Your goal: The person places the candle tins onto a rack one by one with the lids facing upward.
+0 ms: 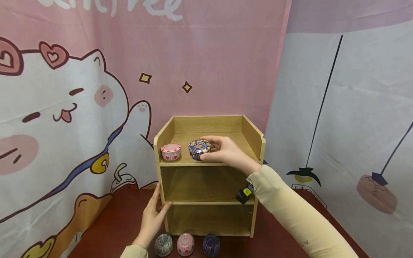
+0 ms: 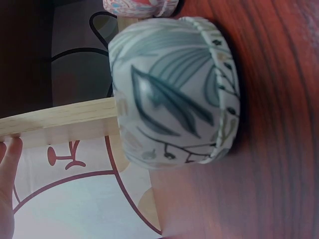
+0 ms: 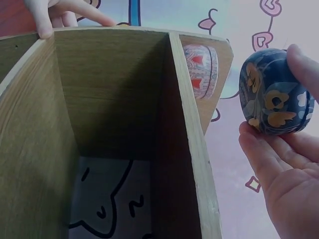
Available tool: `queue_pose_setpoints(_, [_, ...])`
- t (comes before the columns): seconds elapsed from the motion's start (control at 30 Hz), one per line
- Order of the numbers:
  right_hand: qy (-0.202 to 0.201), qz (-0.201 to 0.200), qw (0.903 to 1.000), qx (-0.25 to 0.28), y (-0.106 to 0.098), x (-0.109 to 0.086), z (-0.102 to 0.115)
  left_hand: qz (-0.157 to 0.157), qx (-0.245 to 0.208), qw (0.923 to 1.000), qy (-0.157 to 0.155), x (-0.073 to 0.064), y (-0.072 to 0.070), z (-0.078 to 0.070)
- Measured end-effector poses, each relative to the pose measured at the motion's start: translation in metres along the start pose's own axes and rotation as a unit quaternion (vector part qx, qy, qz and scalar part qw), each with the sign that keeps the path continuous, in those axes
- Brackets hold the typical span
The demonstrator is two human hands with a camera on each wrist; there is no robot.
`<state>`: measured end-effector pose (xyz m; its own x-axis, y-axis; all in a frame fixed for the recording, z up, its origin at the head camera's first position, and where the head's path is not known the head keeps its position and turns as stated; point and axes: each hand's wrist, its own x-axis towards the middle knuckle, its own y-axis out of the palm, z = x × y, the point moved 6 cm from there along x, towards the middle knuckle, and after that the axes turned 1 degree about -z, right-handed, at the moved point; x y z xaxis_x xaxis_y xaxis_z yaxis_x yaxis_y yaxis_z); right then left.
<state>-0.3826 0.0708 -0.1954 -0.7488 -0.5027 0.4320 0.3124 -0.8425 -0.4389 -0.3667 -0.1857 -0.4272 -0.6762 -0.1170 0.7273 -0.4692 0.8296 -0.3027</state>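
Holds a blue floral tin [image 1: 199,149] in the right hand [image 1: 228,152], pinched between thumb and fingers across its round side, spread only as wide as the tin; probably held that way to keep the underside free. Poised over the front of the top shelf [image 1: 180,138] of a wooden shelf unit [image 1: 208,203], near a pink-lidded tin [image 1: 171,153] standing towards the left end; apart from the shelf in the right wrist view. Rests the left hand [image 1: 153,213] against the left panel [image 1: 159,170], fingers extended along the outside, thumb at the front edge, holding no tin; presumably there to steady the unit. Below, on the surface [image 1: 109,215] in front: a grey leafy tin [image 1: 164,245], a pink patterned tin [image 1: 185,244] and a dark purple tin [image 1: 211,245], lined up with gaps between, perhaps for easy grasping.
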Motion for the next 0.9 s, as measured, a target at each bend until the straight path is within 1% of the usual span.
queue_pose_setpoints(0.13, [0.003, -0.001, 1.0, 0.003, 0.0, 0.005, -0.003, 0.01, 0.001, 0.9998, -0.017, -0.002, 0.001, 0.0])
queue_pose_setpoints(0.27, [0.004, -0.001, 0.9999, -0.009, 0.001, 0.01, -0.007, 0.017, 0.006, 0.9994, -0.028, -0.005, 0.0, 0.002])
queue_pose_setpoints(0.43, [0.009, 0.001, 0.9996, -0.028, 0.002, 0.016, -0.01, 0.018, 0.011, 0.9995, -0.024, -0.006, 0.0, 0.001])
queue_pose_setpoints(0.67, [0.02, -0.007, 0.9985, -0.05, 0.001, 0.021, -0.012, 0.018, 0.007, 0.9996, -0.021, -0.004, 0.0, 0.0])
queue_pose_setpoints(0.8, [0.03, -0.007, 0.9983, -0.049, 0.002, 0.024, -0.016, 0.014, 0.005, 0.9998, -0.015, -0.002, 0.0, -0.001])
queue_pose_setpoints(0.9, [0.038, -0.006, 0.9984, -0.042, 0.003, 0.027, -0.019, 0.014, 0.004, 0.9997, -0.017, -0.002, 0.0, -0.001])
